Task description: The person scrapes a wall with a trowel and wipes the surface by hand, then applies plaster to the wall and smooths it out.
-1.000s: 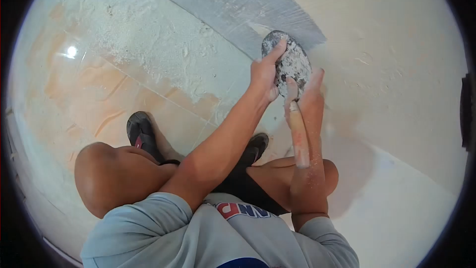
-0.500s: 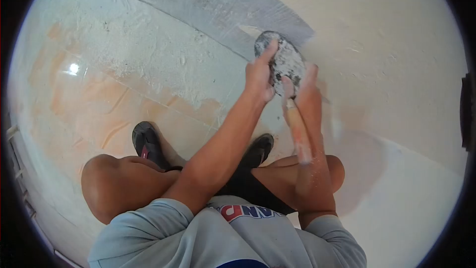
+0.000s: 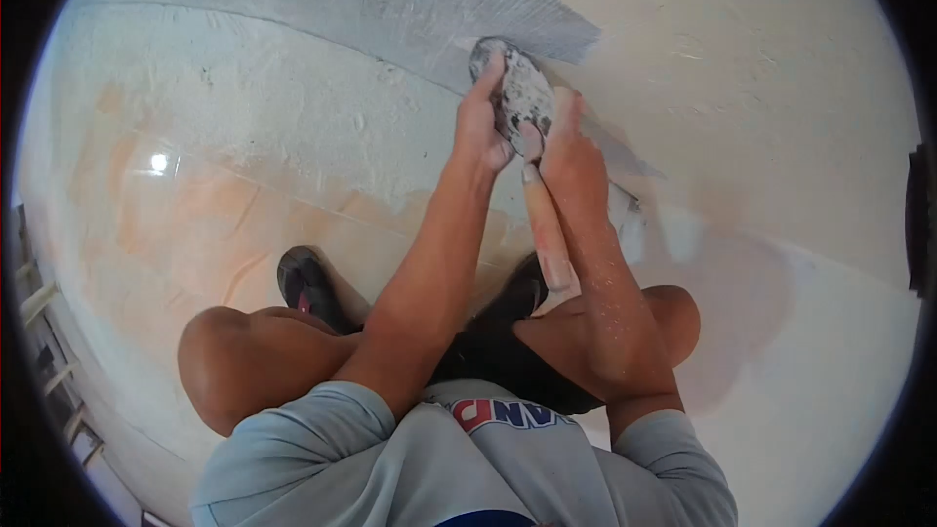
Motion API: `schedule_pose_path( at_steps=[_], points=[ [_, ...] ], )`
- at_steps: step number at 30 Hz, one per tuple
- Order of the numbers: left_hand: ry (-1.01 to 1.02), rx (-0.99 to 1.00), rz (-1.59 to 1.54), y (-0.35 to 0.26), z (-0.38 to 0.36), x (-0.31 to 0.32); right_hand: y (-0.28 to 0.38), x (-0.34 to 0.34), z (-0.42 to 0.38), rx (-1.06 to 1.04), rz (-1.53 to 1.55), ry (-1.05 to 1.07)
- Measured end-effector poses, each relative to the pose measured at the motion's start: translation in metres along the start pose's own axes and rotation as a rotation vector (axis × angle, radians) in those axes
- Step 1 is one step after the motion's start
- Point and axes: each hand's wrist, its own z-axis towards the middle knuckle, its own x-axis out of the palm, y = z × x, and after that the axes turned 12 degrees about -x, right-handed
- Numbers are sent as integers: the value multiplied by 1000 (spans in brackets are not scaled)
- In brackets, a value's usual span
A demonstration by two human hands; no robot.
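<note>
Both my hands grip a trowel (image 3: 527, 88) by its rounded metal blade, which is smeared with white and grey residue. Its worn wooden handle, pinkish toward the end, points back at me beside my right forearm. My left hand (image 3: 479, 127) is closed on the blade's left edge, thumb on top. On the opposite edge, my right hand (image 3: 568, 146) holds the blade near the neck. The far end of the blade lies against a grey strip (image 3: 410, 0) low on the pale wall; the underside is hidden.
Pale residue covers the tiled floor (image 3: 264, 88), with orange-tinted tile (image 3: 215, 205) showing nearer my feet. A dark shoe (image 3: 307, 283) is below my left knee. The cream wall (image 3: 761, 117) fills the right side. Slatted objects (image 3: 59, 371) line the left edge.
The trowel and both hands have shifted left and slightly up in the view. More of the grey strip now shows to the right of my right hand. The grip looks the same.
</note>
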Motion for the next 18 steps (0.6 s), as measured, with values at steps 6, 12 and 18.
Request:
schedule_pose_path(
  at_steps=[6, 12, 18],
  points=[
    [291, -182, -30, -5, 1, -19, -9, 4, -5, -104, -50, -83],
    [38, 47, -71, 15, 5, -4, -9, -4, -7, -126, 42, -159],
    [-101, 219, 80, 11, -10, -7, -9, 17, 2, -175, 85, -128]
  ],
)
